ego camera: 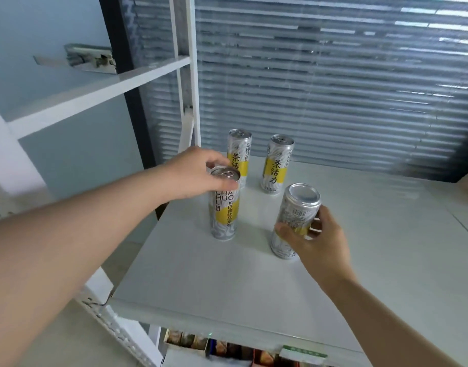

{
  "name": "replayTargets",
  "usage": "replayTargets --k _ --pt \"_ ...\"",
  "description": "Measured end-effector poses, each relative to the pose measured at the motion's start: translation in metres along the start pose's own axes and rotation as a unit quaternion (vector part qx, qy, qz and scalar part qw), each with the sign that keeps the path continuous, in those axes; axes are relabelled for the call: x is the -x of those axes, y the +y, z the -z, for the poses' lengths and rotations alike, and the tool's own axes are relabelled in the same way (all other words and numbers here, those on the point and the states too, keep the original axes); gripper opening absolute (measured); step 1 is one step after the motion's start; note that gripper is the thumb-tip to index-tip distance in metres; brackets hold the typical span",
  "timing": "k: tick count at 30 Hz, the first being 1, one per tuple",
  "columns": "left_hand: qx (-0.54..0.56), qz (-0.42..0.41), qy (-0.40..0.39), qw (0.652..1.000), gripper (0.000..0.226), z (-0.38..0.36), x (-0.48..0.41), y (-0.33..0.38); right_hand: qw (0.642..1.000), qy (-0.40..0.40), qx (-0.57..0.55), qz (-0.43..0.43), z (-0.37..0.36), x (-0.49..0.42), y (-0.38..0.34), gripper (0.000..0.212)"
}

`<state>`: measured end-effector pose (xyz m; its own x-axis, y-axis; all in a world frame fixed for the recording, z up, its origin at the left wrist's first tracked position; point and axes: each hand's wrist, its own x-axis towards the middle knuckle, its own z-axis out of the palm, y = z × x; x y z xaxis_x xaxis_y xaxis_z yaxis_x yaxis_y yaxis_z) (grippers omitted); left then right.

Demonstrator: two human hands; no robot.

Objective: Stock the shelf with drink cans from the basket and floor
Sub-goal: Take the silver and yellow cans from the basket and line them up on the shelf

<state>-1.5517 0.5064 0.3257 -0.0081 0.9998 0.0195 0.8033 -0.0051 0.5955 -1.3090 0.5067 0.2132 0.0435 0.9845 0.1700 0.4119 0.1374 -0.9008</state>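
Left hand (194, 173) grips rim of upright front-left can (224, 203) | right hand (316, 238) clasps tilted front-right can (296, 221) | two back cans (277, 165) near shelf's (227, 287) rear edge

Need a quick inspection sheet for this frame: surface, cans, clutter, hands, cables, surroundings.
Surface: white shelf, bare apart from the cans.
Job's things: four cans; back two upright, free.
Clutter: nothing seen.
Hands: left hand grips the front-left can at its top; right hand holds the front-right can, tilted.
Cables: nothing seen.
Surroundings: blinds behind; upper shelf on the left.
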Motion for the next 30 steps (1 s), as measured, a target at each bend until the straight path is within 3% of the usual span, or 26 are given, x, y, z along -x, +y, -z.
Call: replayTargets --k 9,16,19,22,26,30 --pt "-0.052 0.010 -0.035 0.998 0.047 0.003 -0.005 0.016 1.000 -0.003 -0.015 0.015 -0.001 -0.001 0.006 0.055" --pt "-0.028 0.029 -0.157 0.987 0.059 0.004 -0.008 0.034 0.999 -0.003 -0.031 0.031 -0.003 -0.001 0.010 0.053" --pt "-0.057 0.041 -0.084 0.994 0.068 -0.002 -0.007 0.040 0.999 -0.001 -0.029 0.033 -0.003 0.000 0.011 0.054" --pt "-0.114 0.017 -0.005 0.993 0.051 -0.007 -0.004 0.042 0.999 -0.002 -0.029 0.037 -0.002 0.001 0.009 0.054" --pt "-0.154 -0.010 -0.020 0.988 0.034 -0.012 -0.003 0.051 0.999 -0.001 -0.011 0.051 0.002 -0.001 0.009 0.053" --pt "-0.183 -0.010 -0.028 0.983 0.037 -0.021 -0.007 0.066 0.998 0.007 0.011 0.058 0.019 -0.006 0.013 0.050"
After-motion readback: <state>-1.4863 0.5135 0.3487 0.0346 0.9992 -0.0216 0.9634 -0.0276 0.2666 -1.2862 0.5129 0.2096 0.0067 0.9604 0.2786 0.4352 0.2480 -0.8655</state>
